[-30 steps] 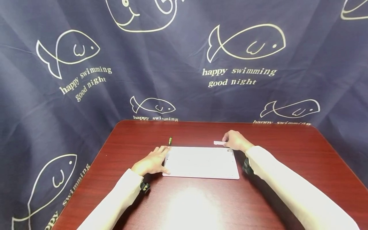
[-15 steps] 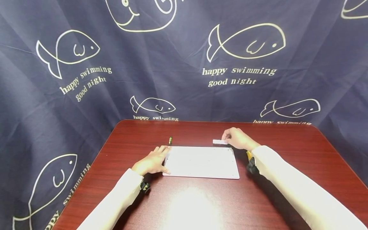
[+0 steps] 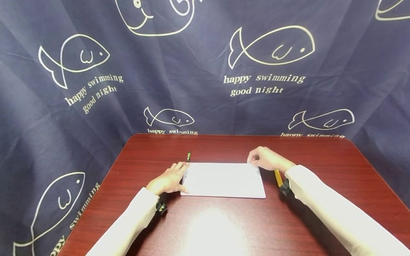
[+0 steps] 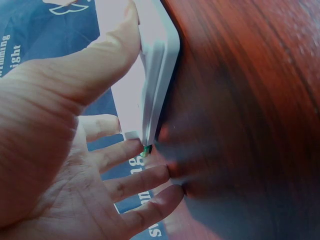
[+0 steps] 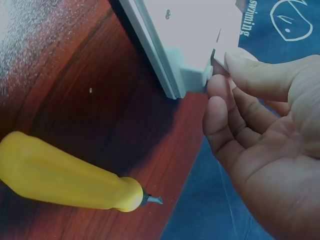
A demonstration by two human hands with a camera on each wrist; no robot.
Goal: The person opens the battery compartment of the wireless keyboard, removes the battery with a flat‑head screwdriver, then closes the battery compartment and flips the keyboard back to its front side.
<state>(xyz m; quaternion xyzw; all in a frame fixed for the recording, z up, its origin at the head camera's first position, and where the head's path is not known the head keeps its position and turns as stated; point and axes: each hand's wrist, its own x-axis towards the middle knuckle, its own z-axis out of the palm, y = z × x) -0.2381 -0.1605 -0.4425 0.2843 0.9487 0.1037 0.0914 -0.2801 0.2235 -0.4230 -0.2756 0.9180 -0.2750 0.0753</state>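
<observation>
A slim white keyboard (image 3: 224,179) lies underside up on the table, small screw holes showing on its face. My left hand (image 3: 169,179) rests on its left end; in the left wrist view the thumb presses on the face while the other fingers stretch out straight past the edge. At the far right corner my right hand (image 3: 264,158) pinches a small white cover (image 5: 220,58) between thumb and fingertips, right at the keyboard's raised edge. The fingers hide most of the cover. A small green battery (image 3: 189,156) is just beyond the far left corner.
A yellow-handled screwdriver (image 5: 70,175) lies to the right of the keyboard, partly under the right wrist in the head view. The red-brown wooden table (image 3: 153,227) ends at a dark blue curtain (image 3: 205,71) with fish drawings.
My right hand lifted the white cover slightly away behind the keyboard, then brought it down onto the far right edge. The screwdriver came into sight. The left hand stayed put.
</observation>
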